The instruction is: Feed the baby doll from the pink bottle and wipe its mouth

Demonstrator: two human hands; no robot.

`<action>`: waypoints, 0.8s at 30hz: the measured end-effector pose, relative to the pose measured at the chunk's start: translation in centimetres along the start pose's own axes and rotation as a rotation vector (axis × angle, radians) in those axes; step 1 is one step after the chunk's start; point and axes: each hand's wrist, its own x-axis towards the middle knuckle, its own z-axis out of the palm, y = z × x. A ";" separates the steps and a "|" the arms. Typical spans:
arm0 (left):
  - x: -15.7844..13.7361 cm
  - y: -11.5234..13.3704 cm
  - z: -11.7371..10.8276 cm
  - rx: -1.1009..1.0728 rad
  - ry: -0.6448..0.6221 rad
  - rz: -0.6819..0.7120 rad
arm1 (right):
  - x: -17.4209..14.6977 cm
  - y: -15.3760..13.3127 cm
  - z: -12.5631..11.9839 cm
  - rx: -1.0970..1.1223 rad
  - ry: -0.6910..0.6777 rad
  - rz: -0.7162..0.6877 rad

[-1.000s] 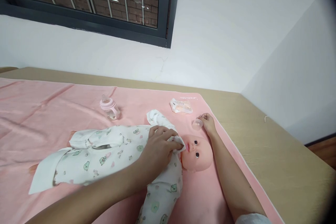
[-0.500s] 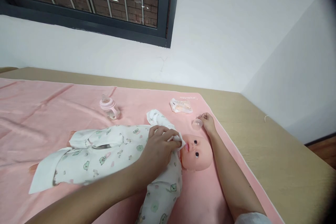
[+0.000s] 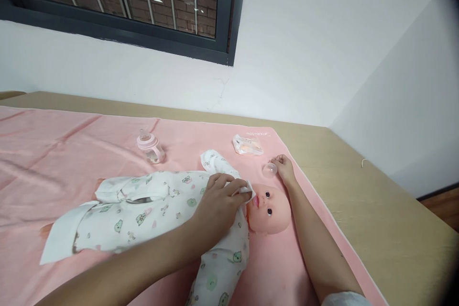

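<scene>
A baby doll lies on its back with its head toward the right, dressed in a white printed outfit. My left hand reaches across its chest, fingers pinched on a white tissue at the doll's mouth and chin. Past the top of the doll's head, my right hand rests on the blanket with its fingers curled. Right beside those fingers is a clear dome-shaped cap; whether they grip it I cannot tell, since the fingertips are partly hidden.
A pink blanket covers much of the wooden surface. On it stand a pink-topped baby bottle and a small plastic packet. The white wall and a dark-framed window rise behind.
My left hand has shifted slightly to the right and up with the tissue, along the doll's mouth. My right hand and the doll look the same.
</scene>
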 end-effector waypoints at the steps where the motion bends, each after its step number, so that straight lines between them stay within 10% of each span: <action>1: 0.0 0.0 0.0 0.006 -0.006 -0.001 | 0.0 0.0 0.0 0.000 0.000 -0.001; 24: -0.1 0.7 0.2 -0.089 0.044 0.063 | -0.2 -0.3 0.0 -0.021 -0.001 -0.007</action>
